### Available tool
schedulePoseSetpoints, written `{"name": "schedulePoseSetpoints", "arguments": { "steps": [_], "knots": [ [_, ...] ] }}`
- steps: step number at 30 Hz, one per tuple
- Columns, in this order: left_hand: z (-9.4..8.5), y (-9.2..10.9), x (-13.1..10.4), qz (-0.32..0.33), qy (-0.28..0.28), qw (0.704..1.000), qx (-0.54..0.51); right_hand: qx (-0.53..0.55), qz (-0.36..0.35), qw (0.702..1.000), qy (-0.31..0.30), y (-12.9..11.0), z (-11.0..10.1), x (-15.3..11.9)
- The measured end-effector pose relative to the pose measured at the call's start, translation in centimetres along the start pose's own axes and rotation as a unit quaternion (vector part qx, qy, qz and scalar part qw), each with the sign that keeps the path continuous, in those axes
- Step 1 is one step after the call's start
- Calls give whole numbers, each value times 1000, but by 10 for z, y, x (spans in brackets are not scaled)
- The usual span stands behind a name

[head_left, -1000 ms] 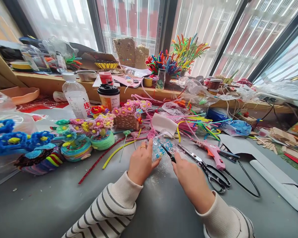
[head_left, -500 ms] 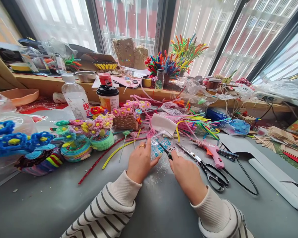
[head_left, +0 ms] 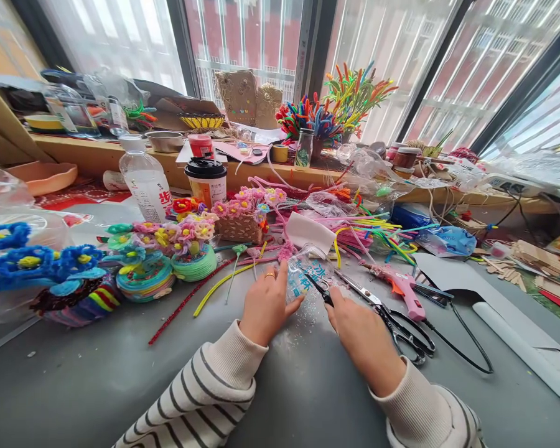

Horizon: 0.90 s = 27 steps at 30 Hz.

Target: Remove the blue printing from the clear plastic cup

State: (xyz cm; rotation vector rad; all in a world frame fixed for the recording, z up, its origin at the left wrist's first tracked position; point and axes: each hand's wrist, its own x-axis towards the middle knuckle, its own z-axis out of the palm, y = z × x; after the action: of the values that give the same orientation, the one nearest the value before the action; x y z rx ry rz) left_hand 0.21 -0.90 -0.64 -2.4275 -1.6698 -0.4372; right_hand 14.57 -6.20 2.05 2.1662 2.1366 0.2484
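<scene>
My left hand (head_left: 267, 303) is closed around the left side of a clear plastic cup (head_left: 301, 283) with blue lettering, which lies on its side on the grey table. In my right hand (head_left: 361, 333) is a black-handled tool with a slim, dark, pointed blade (head_left: 315, 285). Its blade lies over the cup's lettered wall; whether it pierces the plastic I cannot tell. White specks are scattered beneath the cup. Just right of my right hand lie large black-handled scissors (head_left: 386, 314). A pink glue gun (head_left: 404, 291) rests beyond them.
Flower pots made of pipe cleaners (head_left: 193, 261) stand at the left, near a plastic bottle (head_left: 144, 186) and a lidded paper cup (head_left: 208, 183). Loose pipe cleaners (head_left: 219, 291) lie behind my hands. Grey-white sheets (head_left: 499, 317) and wooden sticks (head_left: 504, 274) are at the right.
My right hand has shifted right and slightly down with the tool, drawing the blade back across the cup. My left hand still holds the cup. The view has shifted slightly.
</scene>
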Motion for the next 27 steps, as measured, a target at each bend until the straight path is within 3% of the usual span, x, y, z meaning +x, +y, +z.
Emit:
{"name": "schedulePoseSetpoints", "arguments": {
  "steps": [18, 23, 27],
  "knots": [
    [-2, 2, -1, -5, 2, 1000, -4, 13, 7, 1000, -12, 0, 1, -3],
    [-2, 3, -1, -10, 0, 1000, -6, 10, 2, 1000, 13, -3, 1, 1],
    [-2, 3, -1, -11, 4, 1000, -3, 0, 0, 1000, -9, -1, 1, -2]
  ]
}}
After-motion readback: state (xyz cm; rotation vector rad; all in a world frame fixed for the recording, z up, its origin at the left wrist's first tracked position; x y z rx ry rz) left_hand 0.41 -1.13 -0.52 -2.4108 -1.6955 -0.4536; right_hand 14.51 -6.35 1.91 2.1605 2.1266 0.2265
